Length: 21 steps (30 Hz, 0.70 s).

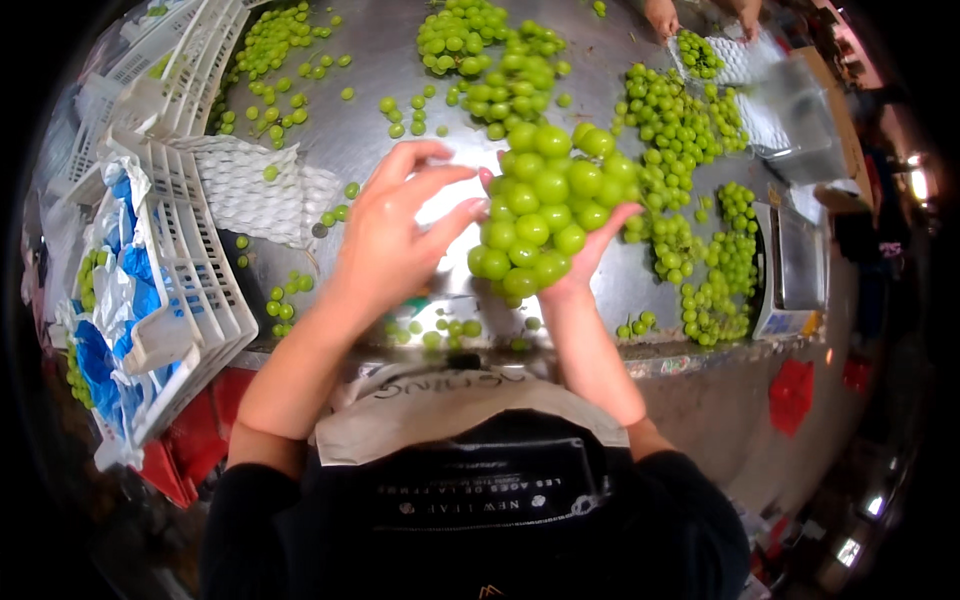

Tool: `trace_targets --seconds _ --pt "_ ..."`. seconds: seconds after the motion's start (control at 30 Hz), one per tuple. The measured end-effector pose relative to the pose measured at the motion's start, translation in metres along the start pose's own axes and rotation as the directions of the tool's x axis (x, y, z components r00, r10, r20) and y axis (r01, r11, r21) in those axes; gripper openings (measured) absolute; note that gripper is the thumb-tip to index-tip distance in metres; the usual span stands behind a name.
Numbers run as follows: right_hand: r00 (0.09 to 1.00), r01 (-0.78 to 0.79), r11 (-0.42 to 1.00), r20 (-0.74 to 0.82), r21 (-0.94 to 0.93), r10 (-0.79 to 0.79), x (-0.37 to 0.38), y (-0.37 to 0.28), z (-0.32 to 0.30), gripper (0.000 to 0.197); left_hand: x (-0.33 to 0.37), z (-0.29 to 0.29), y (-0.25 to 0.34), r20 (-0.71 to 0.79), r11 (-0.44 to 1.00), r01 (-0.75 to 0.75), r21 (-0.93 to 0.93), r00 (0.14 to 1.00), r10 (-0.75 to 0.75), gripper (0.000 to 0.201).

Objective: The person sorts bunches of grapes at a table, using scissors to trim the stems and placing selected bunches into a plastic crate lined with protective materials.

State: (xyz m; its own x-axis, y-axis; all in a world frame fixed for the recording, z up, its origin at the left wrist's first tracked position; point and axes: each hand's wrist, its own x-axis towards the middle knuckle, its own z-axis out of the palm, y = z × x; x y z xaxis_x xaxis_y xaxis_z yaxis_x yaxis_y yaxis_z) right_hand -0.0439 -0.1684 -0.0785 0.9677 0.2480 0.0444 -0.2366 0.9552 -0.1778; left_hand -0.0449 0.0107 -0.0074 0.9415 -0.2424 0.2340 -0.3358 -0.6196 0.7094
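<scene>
A bunch of green grapes [545, 205] is held up over the metal table, resting in my right hand [580, 262]. That hand's thumb shows along the right side of the bunch, while most of its fingers are hidden behind the grapes. To the left of the bunch is my left hand [395, 215], its fingers bent but apart and their tips close to the grapes. I see nothing in it. Loose green grapes [440, 328] lie on the table below the held bunch.
More grape bunches [670, 150] cover the right side, beside a scale [795, 270]. White foam netting [265, 185] lies at left, near white plastic crates [195, 260]. Another person's hands [662, 16] work with netting at the far right. A clear bin [800, 120] stands there.
</scene>
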Motion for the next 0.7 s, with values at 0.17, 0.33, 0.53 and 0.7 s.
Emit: trace_targets --seconds 0.17,0.33,0.53,0.7 --pt "0.989 0.094 0.965 -0.089 -0.246 -0.119 0.0 -0.008 -0.008 0.11 -0.009 -0.002 0.019 0.078 0.994 -0.103 -0.046 0.991 0.106 0.019" --pt "0.942 0.164 0.924 -0.224 -0.346 -0.251 -0.004 0.0 0.0 0.103 -0.009 0.007 0.017 0.093 0.989 -0.145 0.017 0.985 0.142 0.022" --pt "0.93 0.158 0.88 -0.232 -0.448 -0.285 -0.006 0.001 0.001 0.1 -0.009 0.01 0.018 0.124 0.996 -0.079 -0.038 0.989 0.083 0.018" --pt "0.976 0.069 0.972 -0.189 -0.225 -0.113 -0.003 -0.002 -0.006 0.094 -0.006 0.006 0.005 0.075 0.955 -0.043 -0.292 0.995 0.068 0.021"
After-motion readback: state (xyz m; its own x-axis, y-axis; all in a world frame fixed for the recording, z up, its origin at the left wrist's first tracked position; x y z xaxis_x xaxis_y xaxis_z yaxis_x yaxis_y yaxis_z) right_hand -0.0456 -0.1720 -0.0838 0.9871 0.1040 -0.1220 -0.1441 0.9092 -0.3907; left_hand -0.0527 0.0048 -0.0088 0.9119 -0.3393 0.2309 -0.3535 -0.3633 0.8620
